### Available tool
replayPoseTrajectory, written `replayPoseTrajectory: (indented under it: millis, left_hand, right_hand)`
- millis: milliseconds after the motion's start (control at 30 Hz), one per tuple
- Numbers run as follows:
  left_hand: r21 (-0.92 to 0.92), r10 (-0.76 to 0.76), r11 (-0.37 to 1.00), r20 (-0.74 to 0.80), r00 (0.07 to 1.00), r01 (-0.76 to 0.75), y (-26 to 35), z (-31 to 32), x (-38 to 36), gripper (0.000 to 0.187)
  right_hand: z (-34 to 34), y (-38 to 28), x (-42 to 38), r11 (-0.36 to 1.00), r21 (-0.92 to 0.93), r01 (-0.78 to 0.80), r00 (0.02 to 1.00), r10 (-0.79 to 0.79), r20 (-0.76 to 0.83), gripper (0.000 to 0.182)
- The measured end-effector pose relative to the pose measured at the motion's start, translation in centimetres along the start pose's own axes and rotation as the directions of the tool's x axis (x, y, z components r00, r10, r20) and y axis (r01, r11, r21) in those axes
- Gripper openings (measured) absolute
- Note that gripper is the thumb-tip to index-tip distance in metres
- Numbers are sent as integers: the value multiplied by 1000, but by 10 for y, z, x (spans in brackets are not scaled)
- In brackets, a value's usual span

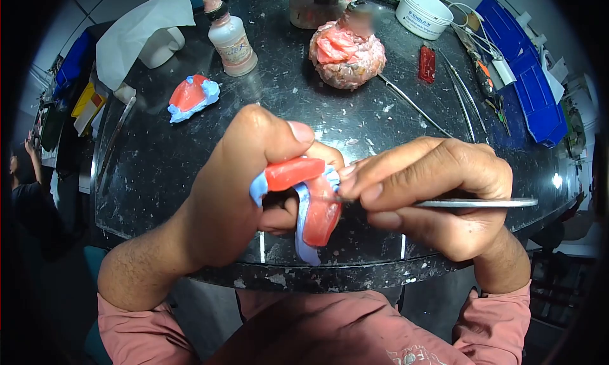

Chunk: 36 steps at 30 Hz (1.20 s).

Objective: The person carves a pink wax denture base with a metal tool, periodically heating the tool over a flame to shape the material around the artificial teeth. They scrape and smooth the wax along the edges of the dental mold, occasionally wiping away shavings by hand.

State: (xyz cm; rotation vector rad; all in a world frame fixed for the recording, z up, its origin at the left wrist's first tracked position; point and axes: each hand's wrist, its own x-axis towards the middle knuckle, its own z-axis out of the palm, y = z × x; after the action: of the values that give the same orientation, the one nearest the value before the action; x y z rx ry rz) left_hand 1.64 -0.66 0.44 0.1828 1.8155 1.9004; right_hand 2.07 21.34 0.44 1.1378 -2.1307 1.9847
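In my left hand (247, 168) is a blue dental piece with red wax blocks (320, 222) along its curve, gripped between thumb and fingers above the table. My right hand (438, 187) pinches a thin metal wax carver (482, 203), its handle end sticking out to the right under the fingers. The carver's working end points left onto the red wax, and the right fingertips are right at the piece's edge. A second blue piece with red wax (190, 97) lies on the table beyond my left hand.
Behind stand a dropper-topped bottle (232, 48), a lump of pink wax scraps (349, 54) and a white tub (424, 15). A red wax block (427, 65), metal tools (415, 105) and blue trays (530, 79) lie to the right. A person (28, 187) is at far left.
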Motion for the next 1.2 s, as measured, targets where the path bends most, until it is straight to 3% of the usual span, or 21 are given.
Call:
replayPoseTrajectory:
  millis: [33, 167, 300, 467, 533, 567, 733, 767, 833, 967, 1067, 1167, 1200]
  left_hand:
    - [1, 1, 1000, 3, 1000, -1, 0, -1, -1, 66]
    - [1, 6, 1000, 6, 1000, -6, 0, 1, 3, 66]
    - [6, 12, 1000, 21, 1000, -12, -1, 0, -1, 65]
    - [5, 20, 1000, 27, 999, -20, -1, 0, 2, 65]
    - [8, 23, 1000, 32, 999, -23, -1, -1, 1, 65]
    - [9, 24, 1000, 29, 999, -24, -2, -1, 0, 65]
    - [352, 293, 909, -164, 942, -221, -11, 8, -1, 63]
    - [352, 293, 909, -162, 942, -222, -10, 6, -1, 63]
    - [129, 171, 977, -15, 985, -168, -8, -2, -1, 62]
    - [159, 196, 970, -61, 979, -185, -6, 0, -1, 63]
    - [186, 153, 970, 33, 988, -157, -2, -5, 2, 65]
    - [-124, 34, 992, 38, 999, -29, 3, -6, 6, 68]
    - [-227, -5, 974, 53, 999, 17, 5, -6, 9, 69]
  right_hand:
    - [-5, 2, 2, 999, 3, 52, 995, -52, 80, 18]
    - [-1, 0, 0, 998, -56, 22, 1000, -21, 17, 19]
    - [-3, 1, 1, 998, -27, 61, 996, -60, 63, 18]
    - [1, -8, 2, 988, -150, -35, 999, 34, -10, 22]
    - [-5, -6, 7, 985, -150, 83, 987, -60, 151, 20]
    - [-6, -6, 6, 987, -141, 77, 986, -55, 157, 20]
    - [1, -8, 1, 981, -194, 13, 999, -4, 48, 19]
    - [2, -8, 0, 981, -192, -4, 1000, 9, 25, 19]
    - [-2, -5, 2, 988, -150, 38, 997, -28, 67, 19]
    - [-3, -5, 2, 984, -169, 62, 994, -45, 104, 20]
    - [-1, -8, 1, 970, -239, 31, 997, -13, 75, 20]
    - [-14, 1, 1, 986, -101, 136, 987, -126, 98, 18]
    - [-9, -8, -2, 1000, 10, 13, 998, -12, -66, 21]
